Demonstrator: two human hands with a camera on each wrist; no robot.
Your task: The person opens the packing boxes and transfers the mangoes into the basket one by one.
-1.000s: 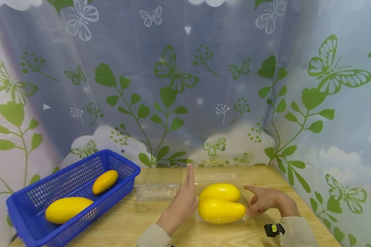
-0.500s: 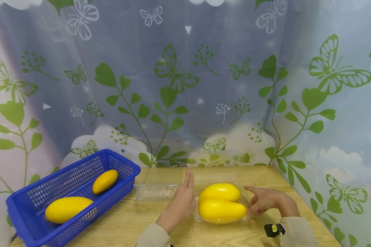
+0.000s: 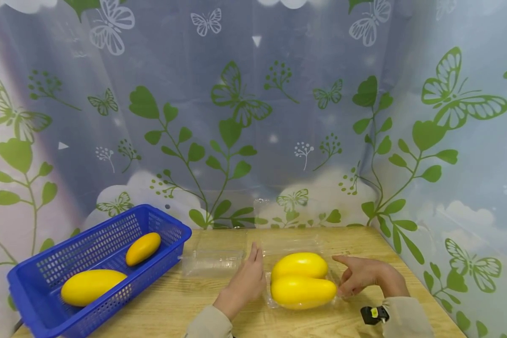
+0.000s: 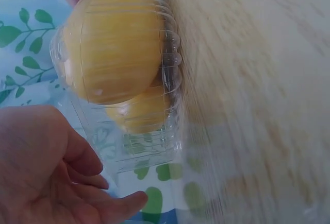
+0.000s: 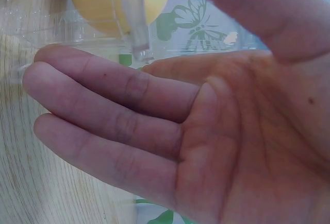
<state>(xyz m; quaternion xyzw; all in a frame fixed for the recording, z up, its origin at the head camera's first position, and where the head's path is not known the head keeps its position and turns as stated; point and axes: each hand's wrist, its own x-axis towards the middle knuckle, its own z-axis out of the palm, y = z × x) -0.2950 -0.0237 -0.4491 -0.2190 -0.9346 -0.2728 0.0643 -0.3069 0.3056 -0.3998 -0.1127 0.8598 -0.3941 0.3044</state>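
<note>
Two large yellow mangoes [image 3: 300,292] lie side by side in a clear plastic clamshell box [image 4: 178,62], whose see-through lid [image 3: 291,245] appears to stand open behind them. At the box's left side is my left hand [image 3: 244,281], its fingers pointing away from me. In the left wrist view those fingers [image 4: 82,157] are slightly bent beside the box wall; contact is unclear. On the other side my right hand [image 3: 363,276] stretches out its index finger. Its other fingers [image 5: 103,92] extend near the box edge, and they may touch it.
A blue perforated basket [image 3: 169,263] at the left holds a large mango [image 3: 92,287] and a smaller one [image 3: 143,249]. Another clear plastic box [image 3: 213,263] stands between basket and left hand. A patterned curtain [image 3: 253,141] hangs behind the wooden table [image 3: 160,310].
My left hand has drawn slightly back toward me, its fingertips lower. The mango box has shifted slightly toward me, and the second clear box slightly left. The right hand has barely moved.
</note>
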